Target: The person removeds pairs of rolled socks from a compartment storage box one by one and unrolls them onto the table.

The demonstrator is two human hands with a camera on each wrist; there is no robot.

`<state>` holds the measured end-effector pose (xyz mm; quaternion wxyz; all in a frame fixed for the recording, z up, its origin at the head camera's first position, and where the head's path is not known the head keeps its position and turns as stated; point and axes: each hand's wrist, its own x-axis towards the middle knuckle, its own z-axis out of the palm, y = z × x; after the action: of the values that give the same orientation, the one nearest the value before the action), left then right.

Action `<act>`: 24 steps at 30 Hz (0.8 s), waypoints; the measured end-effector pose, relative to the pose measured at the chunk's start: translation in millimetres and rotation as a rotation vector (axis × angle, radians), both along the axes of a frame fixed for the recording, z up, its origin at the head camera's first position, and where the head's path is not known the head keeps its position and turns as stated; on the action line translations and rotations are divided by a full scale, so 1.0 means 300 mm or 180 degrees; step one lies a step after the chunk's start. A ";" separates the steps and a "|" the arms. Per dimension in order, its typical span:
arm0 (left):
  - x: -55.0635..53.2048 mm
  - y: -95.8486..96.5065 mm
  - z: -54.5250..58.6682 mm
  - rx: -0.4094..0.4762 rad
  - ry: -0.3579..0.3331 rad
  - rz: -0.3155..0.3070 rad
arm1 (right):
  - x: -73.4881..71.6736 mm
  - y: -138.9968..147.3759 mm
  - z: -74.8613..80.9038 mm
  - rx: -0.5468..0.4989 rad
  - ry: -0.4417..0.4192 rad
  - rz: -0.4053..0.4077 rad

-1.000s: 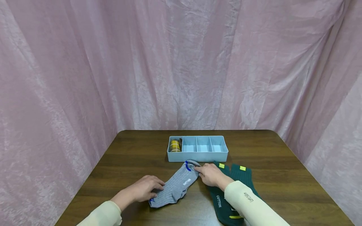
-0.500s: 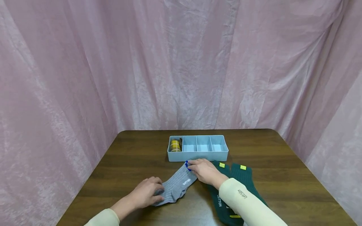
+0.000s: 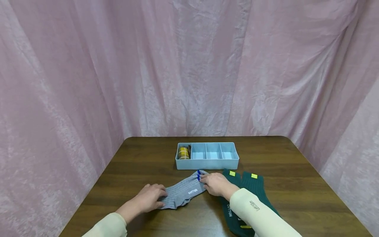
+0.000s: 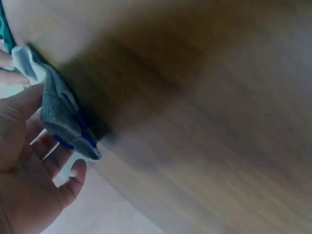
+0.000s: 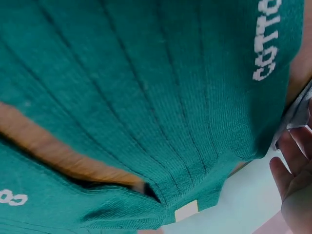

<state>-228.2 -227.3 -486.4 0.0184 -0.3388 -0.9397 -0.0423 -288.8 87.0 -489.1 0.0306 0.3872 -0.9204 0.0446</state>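
Observation:
A grey ribbed sock (image 3: 185,192) with blue stripes and white COTTON lettering lies slanted across the middle of the table in the head view. My left hand (image 3: 149,198) pinches its lower left end; in the left wrist view the thumb presses on the grey sock (image 4: 58,107) with the fingers behind it. At the other end, my right hand (image 3: 218,184) grips the striped cuff with thumb and fingertips. Two dark green socks (image 3: 254,187) with yellow labels lie under and beside my right forearm, which hides part of them.
A light blue box (image 3: 207,164) with several compartments stands behind the grey sock. Its leftmost compartment holds a rolled yellow checked sock (image 3: 183,153). The wooden table (image 3: 148,151) has a pink curtain (image 3: 189,72) behind it.
The grey sock has turned to a flatter slant, its lower left end shifting up. My left hand has closed on that end, and my right hand has moved onto the cuff.

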 end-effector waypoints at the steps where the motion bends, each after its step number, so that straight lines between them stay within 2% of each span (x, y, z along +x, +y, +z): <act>1: -0.004 -0.005 0.002 0.0001 -0.0021 -0.0001 | 0.005 0.001 0.003 0.0010 -0.0007 0.0013; 9: -0.040 -0.035 0.009 -0.0075 -0.0228 0.0072 | 0.041 0.011 0.021 0.0139 -0.0032 0.0130; 17: -0.082 -0.053 0.010 -0.0069 -0.0191 0.0111 | 0.085 0.032 0.023 0.0099 -0.0256 0.0196; 24: -0.097 -0.078 0.001 -0.0058 -0.0127 0.0171 | 0.113 0.049 0.018 -0.0031 -0.0396 0.0268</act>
<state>-257.2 -250.7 -486.1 -0.0023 -0.3127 -0.9490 -0.0400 -255.0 101.8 -483.6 -0.0266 0.4220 -0.9032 0.0743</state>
